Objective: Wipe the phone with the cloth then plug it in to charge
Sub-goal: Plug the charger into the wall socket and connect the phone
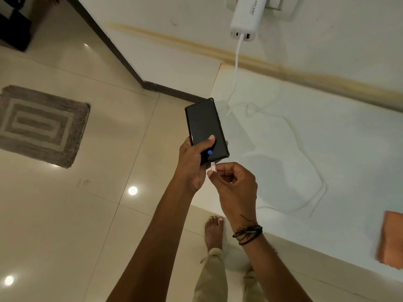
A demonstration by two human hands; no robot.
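L hand (193, 164) gripped the phone (205, 129) at its lower end, thumb on the dark screen, held over the floor just beside the white counter (327, 149). R hand (234, 184) pinched the cable plug (213, 167) at the phone's bottom port; cable (305, 153) ran across the counter up to the wall charger (247, 18). Orange cloth (390, 240) lay on the counter, well apart.

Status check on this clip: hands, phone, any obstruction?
Left hand grips phone. Right hand pinches cable plug at its port. Cloth set aside. Nothing blocking.
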